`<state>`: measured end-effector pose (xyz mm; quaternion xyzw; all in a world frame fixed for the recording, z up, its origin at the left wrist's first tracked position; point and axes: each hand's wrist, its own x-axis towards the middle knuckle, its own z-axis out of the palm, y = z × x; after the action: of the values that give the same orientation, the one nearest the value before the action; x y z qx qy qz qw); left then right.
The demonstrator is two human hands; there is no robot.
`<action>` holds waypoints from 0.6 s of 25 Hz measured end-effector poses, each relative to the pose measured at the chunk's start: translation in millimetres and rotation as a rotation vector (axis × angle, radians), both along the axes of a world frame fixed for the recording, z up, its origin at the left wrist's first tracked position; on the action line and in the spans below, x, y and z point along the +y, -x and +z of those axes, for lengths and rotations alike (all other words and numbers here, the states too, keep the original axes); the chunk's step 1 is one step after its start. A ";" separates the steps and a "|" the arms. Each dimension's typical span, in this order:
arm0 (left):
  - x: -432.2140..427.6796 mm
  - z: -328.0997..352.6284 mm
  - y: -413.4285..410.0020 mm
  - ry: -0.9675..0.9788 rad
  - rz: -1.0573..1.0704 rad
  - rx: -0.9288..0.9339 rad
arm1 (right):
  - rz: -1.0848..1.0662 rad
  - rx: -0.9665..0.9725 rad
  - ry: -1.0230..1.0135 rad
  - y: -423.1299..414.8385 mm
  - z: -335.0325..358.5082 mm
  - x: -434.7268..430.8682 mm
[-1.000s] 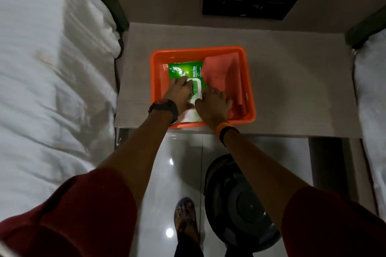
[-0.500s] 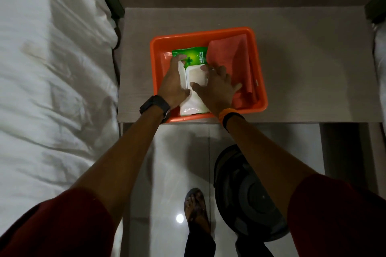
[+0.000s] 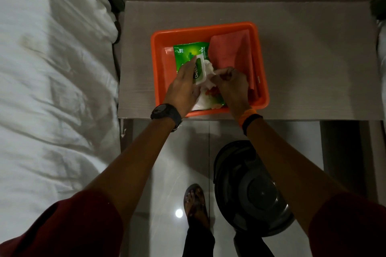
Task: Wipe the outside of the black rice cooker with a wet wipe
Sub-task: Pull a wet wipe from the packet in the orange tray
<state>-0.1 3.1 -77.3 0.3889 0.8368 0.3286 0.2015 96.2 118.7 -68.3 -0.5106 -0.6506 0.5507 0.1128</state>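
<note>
A green pack of wet wipes [image 3: 189, 53] lies in an orange tub [image 3: 160, 64] on the bedside table. My left hand [image 3: 183, 87] rests on the pack and holds its white flap lid [image 3: 199, 71] up. My right hand [image 3: 231, 84] pinches a white wet wipe [image 3: 208, 73] at the pack's opening. The black rice cooker [image 3: 250, 190] stands on the floor below, under my right forearm, partly hidden by it.
A pink cloth [image 3: 229, 48] lies in the tub's right half. The grey table [image 3: 313, 69] sits between a white bed [image 3: 52, 89] on the left and another bed edge at right. My sandalled foot [image 3: 195, 206] is on the glossy tiled floor beside the cooker.
The pack's flap lid has been lifted open by my left hand. My right hand has closed on a white wipe at the opening. The view has shifted slightly.
</note>
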 end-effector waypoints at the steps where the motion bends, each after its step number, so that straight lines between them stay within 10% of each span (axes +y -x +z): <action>1: 0.6 -0.7 -0.3 -0.004 0.024 -0.008 | 0.073 -0.025 0.008 0.6 1.2 -0.1; 8: -4.4 -0.2 -3.8 0.046 0.014 -0.014 | -0.205 0.177 0.199 10.5 21.1 0.6; 15: 13.6 13.5 -22.2 0.569 -0.155 0.339 | -0.361 0.389 0.326 -57.0 40.6 -11.8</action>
<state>22.1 16.7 -63.8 0.4286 0.8845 -0.0036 0.1842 153.2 106.9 -27.7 -0.5142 -0.4188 0.7063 0.2479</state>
